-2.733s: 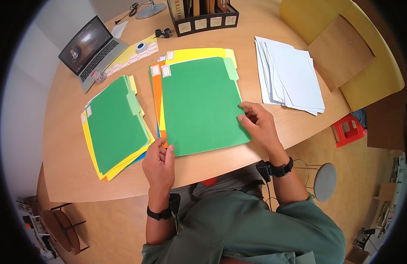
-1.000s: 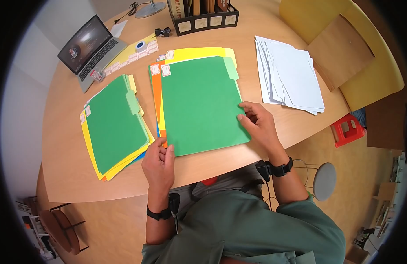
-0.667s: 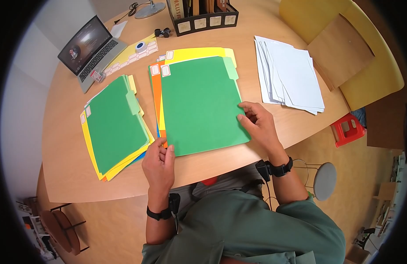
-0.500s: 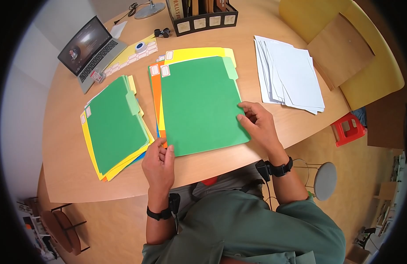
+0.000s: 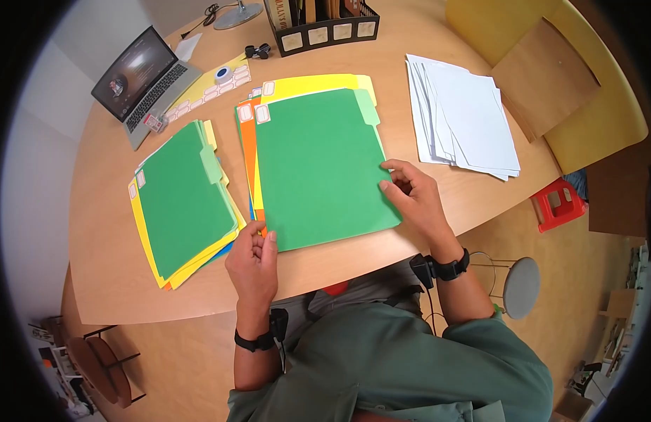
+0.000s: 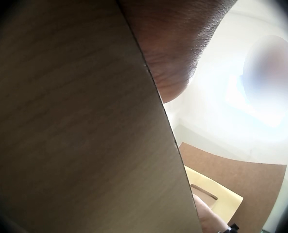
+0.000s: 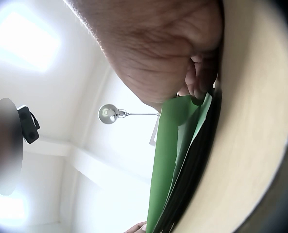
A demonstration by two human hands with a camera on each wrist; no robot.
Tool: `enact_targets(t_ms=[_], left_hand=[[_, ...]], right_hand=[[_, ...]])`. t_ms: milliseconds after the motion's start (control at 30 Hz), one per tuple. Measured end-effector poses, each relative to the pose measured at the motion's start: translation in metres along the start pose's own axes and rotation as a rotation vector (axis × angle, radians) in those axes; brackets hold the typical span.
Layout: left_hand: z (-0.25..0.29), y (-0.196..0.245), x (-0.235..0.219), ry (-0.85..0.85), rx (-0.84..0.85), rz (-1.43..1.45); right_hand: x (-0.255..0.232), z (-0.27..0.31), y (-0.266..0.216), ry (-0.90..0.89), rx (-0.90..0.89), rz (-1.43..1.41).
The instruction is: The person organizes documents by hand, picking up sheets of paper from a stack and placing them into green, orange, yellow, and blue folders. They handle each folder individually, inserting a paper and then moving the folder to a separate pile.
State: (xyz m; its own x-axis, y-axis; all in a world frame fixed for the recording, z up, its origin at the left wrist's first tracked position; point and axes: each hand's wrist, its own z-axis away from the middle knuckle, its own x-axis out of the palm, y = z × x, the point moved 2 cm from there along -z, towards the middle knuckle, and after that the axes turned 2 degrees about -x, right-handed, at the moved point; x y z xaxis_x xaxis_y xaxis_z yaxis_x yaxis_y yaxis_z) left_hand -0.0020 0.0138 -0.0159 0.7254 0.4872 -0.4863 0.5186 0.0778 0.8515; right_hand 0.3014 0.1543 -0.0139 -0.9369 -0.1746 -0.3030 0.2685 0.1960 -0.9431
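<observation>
A green file folder (image 5: pixel 322 169) with a blank label lies on top of a loose stack at the middle of the table, over a yellow folder (image 5: pixel 308 86) and an orange folder (image 5: pixel 249 141). At its right edge my right hand (image 5: pixel 415 197) pinches the folder between thumb and fingers. The right wrist view has that same green folder (image 7: pixel 164 155) with its layers slightly parted under the fingertips. My left hand (image 5: pixel 254 259) rests by the stack's lower left corner, fingers loosely curled, thumb at the corner. In the left wrist view the tabletop's underside hides most of the work.
Left of the stack lies a second folder pile (image 5: pixel 188 200), green on top. White papers (image 5: pixel 463 116) are at the right. Farther back stand a laptop (image 5: pixel 139 84), label sheets (image 5: pixel 206 95), a tape roll (image 5: pixel 223 74) and a black file rack (image 5: pixel 329 35). A yellow chair (image 5: pixel 614 119) borders the right.
</observation>
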Motion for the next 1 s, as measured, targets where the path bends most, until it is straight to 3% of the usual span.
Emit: enact_targets(t_ms=[267, 333, 433, 567, 967, 1000], left_hand=[[0.001, 0.000, -0.007, 0.020, 0.028, -0.147], [-0.001, 0.005, -0.007, 0.024, 0.350, -0.258], [-0.001, 0.016, -0.005, -0.111, 0.341, -0.259], [-0.002, 0.016, -0.004, -0.130, 0.380, -0.278], [0.003, 0.002, -0.005, 0.056, 0.303, -0.175], [0.005, 0.000, -0.006, 0.079, 0.228, -0.173]], right_hand=[[-0.003, 0.002, 0.006, 0.007, -0.012, -0.046], [-0.003, 0.002, 0.010, -0.033, -0.031, -0.236], [-0.003, 0.003, 0.012, -0.067, -0.022, -0.240], [-0.005, 0.002, 0.010, -0.067, 0.018, -0.163], [-0.001, 0.003, 0.006, -0.021, -0.003, -0.101], [-0.001, 0.003, 0.008, -0.038, -0.006, -0.083]])
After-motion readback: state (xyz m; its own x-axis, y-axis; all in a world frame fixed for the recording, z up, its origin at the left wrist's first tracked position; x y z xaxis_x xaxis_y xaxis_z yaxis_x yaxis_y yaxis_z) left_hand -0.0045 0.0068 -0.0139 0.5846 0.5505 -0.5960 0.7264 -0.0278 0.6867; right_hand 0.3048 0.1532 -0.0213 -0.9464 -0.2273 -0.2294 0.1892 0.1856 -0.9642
